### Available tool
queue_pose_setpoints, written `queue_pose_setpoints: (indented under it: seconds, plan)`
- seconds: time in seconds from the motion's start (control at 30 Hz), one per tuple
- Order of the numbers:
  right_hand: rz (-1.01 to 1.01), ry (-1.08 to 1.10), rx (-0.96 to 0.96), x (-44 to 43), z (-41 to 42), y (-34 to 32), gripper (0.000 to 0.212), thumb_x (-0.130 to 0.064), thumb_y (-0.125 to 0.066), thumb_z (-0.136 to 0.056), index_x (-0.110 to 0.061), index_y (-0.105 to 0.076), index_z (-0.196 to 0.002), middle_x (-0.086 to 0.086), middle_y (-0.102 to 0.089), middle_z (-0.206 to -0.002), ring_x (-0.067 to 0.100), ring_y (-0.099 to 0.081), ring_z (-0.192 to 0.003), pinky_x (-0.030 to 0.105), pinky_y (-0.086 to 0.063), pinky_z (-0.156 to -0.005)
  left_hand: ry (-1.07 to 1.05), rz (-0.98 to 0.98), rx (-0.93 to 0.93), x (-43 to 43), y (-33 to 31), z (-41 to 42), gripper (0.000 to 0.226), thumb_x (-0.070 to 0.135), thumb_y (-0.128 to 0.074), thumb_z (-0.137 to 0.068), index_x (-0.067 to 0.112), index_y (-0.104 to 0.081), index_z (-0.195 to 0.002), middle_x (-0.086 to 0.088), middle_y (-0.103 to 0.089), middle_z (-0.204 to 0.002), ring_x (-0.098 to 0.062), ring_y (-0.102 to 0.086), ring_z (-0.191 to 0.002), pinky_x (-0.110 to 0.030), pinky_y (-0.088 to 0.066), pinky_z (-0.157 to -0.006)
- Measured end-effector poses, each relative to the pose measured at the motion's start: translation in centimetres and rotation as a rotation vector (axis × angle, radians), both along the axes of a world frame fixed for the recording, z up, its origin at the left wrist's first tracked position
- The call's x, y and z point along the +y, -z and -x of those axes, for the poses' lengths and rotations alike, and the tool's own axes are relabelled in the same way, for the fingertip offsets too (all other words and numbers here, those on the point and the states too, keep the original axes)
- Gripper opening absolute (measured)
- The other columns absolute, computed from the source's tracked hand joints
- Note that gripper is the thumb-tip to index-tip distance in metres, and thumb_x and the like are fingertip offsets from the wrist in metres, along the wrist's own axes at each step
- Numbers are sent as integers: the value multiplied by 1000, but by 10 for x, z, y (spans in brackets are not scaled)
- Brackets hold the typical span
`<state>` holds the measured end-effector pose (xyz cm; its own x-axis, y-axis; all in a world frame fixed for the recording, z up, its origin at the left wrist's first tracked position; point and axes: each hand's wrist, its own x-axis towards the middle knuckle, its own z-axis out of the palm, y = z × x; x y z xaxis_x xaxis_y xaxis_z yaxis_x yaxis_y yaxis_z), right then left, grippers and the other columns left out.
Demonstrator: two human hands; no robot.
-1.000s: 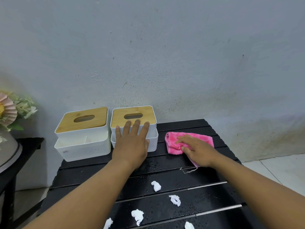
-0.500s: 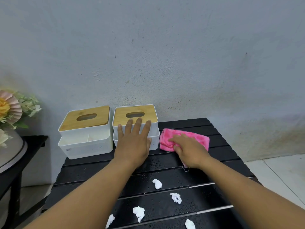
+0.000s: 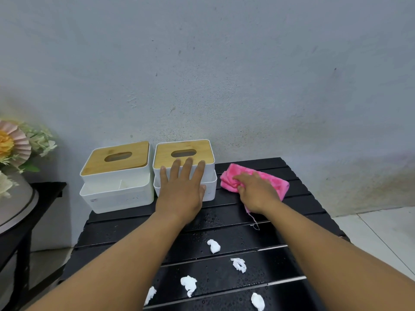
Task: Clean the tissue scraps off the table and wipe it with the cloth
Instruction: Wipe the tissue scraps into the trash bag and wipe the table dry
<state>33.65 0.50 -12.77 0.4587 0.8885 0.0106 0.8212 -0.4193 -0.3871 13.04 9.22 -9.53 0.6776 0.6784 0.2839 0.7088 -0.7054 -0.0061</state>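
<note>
A pink cloth [image 3: 270, 178] lies bunched at the back right of the black slatted table [image 3: 226, 227]. My right hand [image 3: 256, 194] presses down on it, fingers curled into its left end. My left hand [image 3: 183, 187] rests flat, fingers spread, against the front of the right tissue box [image 3: 183, 153], a white box with a bamboo lid. Several white tissue scraps [image 3: 213, 246] lie scattered on the wet near half of the table, between my forearms.
A second white tissue box [image 3: 116, 176] with a bamboo lid stands left of the first, against the grey wall. A dark side table [image 3: 48, 187] with paper flowers [image 3: 15, 144] sits at the far left. Tiled floor [image 3: 381, 230] lies to the right.
My right hand has slid the pink cloth a little to the left and bunched it up. My left hand has stayed on the right tissue box.
</note>
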Motion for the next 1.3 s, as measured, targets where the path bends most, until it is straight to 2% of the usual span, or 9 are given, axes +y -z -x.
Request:
queue_pose_setpoints:
  seconds: [0.23,0.37,0.5,0.6,0.67,0.73,0.93,1.1,1.3]
  plan:
    - [20,-363,72,-57,-10,1,33,-37,-43,-101,-45,-48,-133,-24,-32,-151,3,-13,-145,36,-14,-119,-3,13,20,-2,-3,-1,59,45,-28,-102,32,-2,-154,-1,-3,-163,-31,2,-149,-57,1,-117]
    - [45,-230,61,-77,-33,-6,33,-40,-42,-101,-46,-49,-132,-24,-37,-148,5,-25,-142,32,-24,-113,-7,19,25,-3,-5,0,59,45,-28,-102,32,-4,-154,-1,-5,-163,-31,0,-149,-57,-2,-118]
    - [-14,62,14,-58,-26,-9,35,-30,-41,-99,-41,-53,-129,-6,-48,-143,20,-47,-127,36,-41,-100,-8,19,28,-3,-6,-1,59,46,-28,-102,33,-4,-153,-1,-5,-163,-31,0,-149,-57,-3,-118]
    - [-36,201,-1,-31,-2,-6,40,-20,-43,-96,-37,-53,-130,-2,-50,-142,26,-41,-134,47,-27,-114,-8,17,22,-2,-5,-1,59,46,-29,-101,33,-6,-153,-1,-7,-163,-31,-1,-149,-57,-3,-118]
    - [-37,141,-25,-22,13,-3,41,-19,-44,-94,-36,-53,-130,-4,-51,-141,26,-40,-135,50,-21,-117,-7,18,14,-2,-4,-1,59,46,-30,-101,32,-7,-154,-2,-7,-163,-31,-1,-149,-57,-3,-118]
    - [-39,16,-25,-23,23,-1,40,-20,-42,-96,-37,-52,-130,-6,-51,-140,24,-41,-134,50,-24,-115,-5,19,10,-2,-3,-1,60,45,-31,-101,31,-8,-154,-3,-8,-163,-31,-1,-149,-58,-3,-118]
    - [1,-191,48,-58,6,-1,34,-33,-40,-99,-44,-50,-130,-17,-44,-145,11,-31,-140,40,-26,-115,-12,31,15,-2,-4,-2,60,45,-32,-101,31,-8,-154,-2,-8,-162,-31,-1,-148,-57,-3,-117]
    - [10,-84,8,-81,-27,-3,35,-35,-39,-100,-44,-48,-132,-14,-42,-147,14,-37,-137,41,-33,-110,-10,46,13,-3,-7,-2,60,45,-33,-101,30,-11,-154,-3,-10,-162,-32,-3,-149,-57,-4,-118]
    - [5,119,-39,-72,-53,-8,33,-29,-35,-99,-34,-55,-124,-2,-56,-135,24,-50,-122,42,-43,-99,-15,49,22,-4,-8,-4,60,45,-34,-100,30,-11,-154,-3,-11,-162,-32,-4,-148,-57,-5,-118]
